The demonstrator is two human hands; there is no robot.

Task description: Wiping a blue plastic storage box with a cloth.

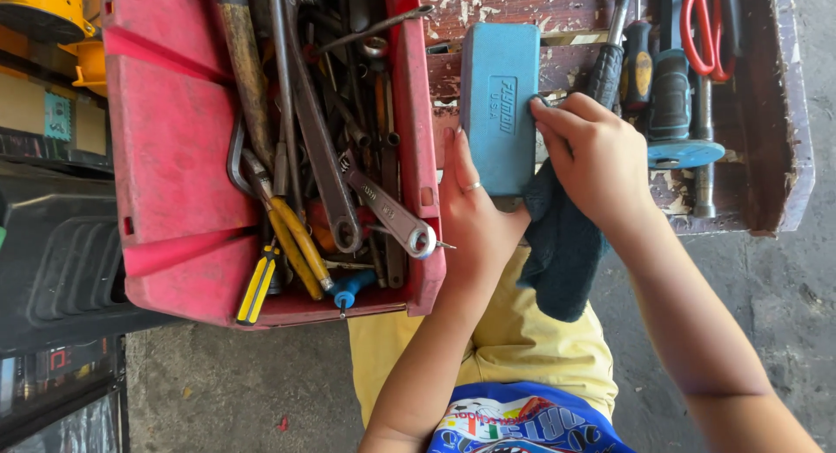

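Across the left of the view, sitting open: a big red toolbox, crammed with long wrenches, yellow-handled pliers and other steel tools, near edge jutting out over bare concrete floor. To its right, touching or nearly so, a worn wooden tray with peeling paint and a raised wall on the far right side. Lying on that wood, just beside the toolbox wall: a long blue case, lid shut, flat face up. Propped against the case's near end, left hand, fingers straight and flat, gripping nothing, only steadying. Pressed to the case's right edge, right hand, clenched around a dark cloth, most of it dangling down over a yellow-clad lap. Judging by the cloth on the edge, wiping under way: top face looks fairly clean already; right side being rubbed now; far end and underside not shown to be touched, cannot tell. Tight quarters for moving: red wall hard against the left, screwdrivers and red-handled scissors close on the right, so free room mainly toward the body and straight up. Smallest detail: a thin ring on one left finger.
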